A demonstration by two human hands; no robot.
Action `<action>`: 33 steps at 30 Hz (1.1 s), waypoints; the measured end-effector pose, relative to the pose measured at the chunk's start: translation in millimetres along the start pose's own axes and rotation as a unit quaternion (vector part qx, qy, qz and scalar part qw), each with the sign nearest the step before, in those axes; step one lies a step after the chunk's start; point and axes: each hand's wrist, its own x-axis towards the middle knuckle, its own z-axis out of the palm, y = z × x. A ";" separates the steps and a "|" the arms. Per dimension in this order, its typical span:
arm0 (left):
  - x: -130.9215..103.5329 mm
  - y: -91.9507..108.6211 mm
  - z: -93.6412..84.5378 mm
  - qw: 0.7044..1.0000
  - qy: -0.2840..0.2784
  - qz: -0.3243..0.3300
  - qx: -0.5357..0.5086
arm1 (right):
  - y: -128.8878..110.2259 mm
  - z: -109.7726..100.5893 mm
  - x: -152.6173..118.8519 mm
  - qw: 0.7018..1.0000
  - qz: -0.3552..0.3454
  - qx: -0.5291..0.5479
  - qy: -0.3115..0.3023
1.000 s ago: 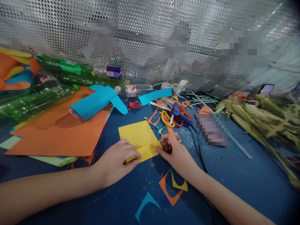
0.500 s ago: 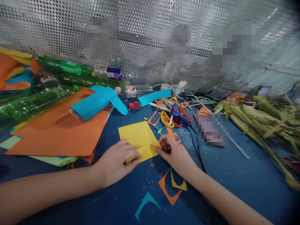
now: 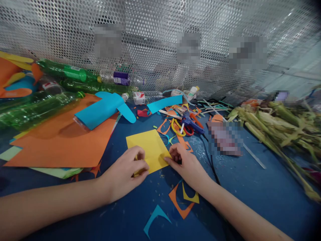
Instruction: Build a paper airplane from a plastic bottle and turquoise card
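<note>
A yellow sheet of paper (image 3: 150, 144) lies on the blue table between my hands. My left hand (image 3: 127, 170) curls over its left lower edge, with thumb and fingers closed on the paper. At the right edge, the thumb and forefinger of my right hand (image 3: 183, 160) pinch the sheet, the other fingers curled in. Left of the sheet, a bottle wrapped in blue paper (image 3: 100, 110) rests on a large orange sheet (image 3: 75, 147).
Green bottles (image 3: 40, 108) lie at the left. Scissors and a glue gun (image 3: 192, 124) sit among paper scraps behind my right hand. Corn husks (image 3: 268, 127) are at the right. Cut scraps (image 3: 184, 204) lie near me. A perforated metal panel (image 3: 150, 43) stands behind.
The folded lower part of the yellow sheet has opened out flatter. The fingers of my left hand have lifted and curled more, while my right hand has stayed at the right edge.
</note>
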 end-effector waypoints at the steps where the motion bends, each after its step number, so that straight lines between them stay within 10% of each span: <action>1: -0.3 0.3 -0.3 1.000 0.003 -0.002 0.002 | -0.2 0.0 0.1 1.000 0.000 -0.001 0.000; 33: -2.7 -4.0 -0.1 0.954 -0.066 0.187 0.226 | 0.9 0.4 -0.4 1.000 -0.014 -0.009 0.004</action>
